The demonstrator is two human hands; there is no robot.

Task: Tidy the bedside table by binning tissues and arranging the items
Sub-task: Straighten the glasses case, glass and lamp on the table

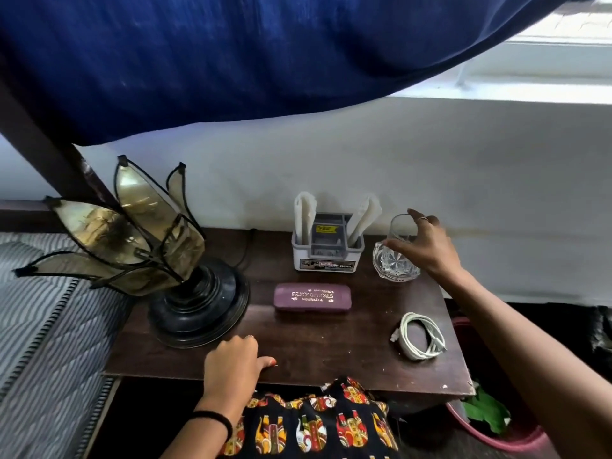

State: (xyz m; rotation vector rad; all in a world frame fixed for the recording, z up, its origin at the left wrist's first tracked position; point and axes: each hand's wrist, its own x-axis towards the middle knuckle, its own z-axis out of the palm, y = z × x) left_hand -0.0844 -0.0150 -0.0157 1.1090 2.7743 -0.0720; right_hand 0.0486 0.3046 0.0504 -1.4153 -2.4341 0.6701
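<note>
Right arm stretched out to the far right corner of the tabletop (331,346), right hand (422,248) there with fingers spread and curved, apparently gripping something. Left hand (233,366) resting at the near edge, fingers curled under, thumb flat along the wood, dark band around the wrist.

a dark wooden counter (298,356) fills the middle of the frame. at its left stands a petal-shaped lamp (198,303); at upper centre a white organiser (326,256); below that a purple spectacle case (312,298). a cut-glass bowl (394,263) sits upper right, a coiled white cable (420,336) lower right.
</note>
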